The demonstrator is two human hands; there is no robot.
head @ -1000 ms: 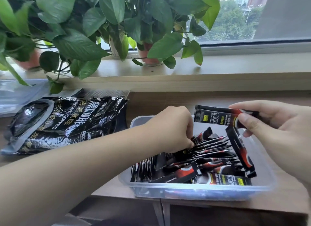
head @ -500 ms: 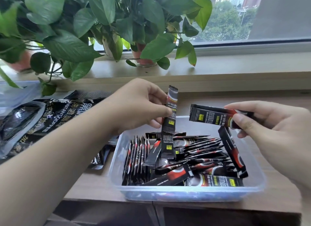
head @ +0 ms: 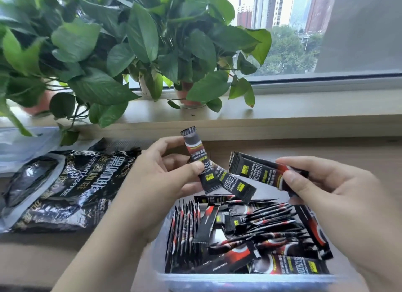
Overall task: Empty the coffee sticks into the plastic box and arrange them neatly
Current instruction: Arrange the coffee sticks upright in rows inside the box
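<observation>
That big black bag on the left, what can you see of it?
The black bag looks like glossy, crinkled foil, with pale lettering that includes "INSTANT COFFEE" and a silvery border. It lies flat and slack on the wooden table, left of the plastic box. The left hand and right hand do not hold it.

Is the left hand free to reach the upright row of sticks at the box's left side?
Probably yes: nothing blocks the row, but the left hand pinches sticks above the box.
</observation>
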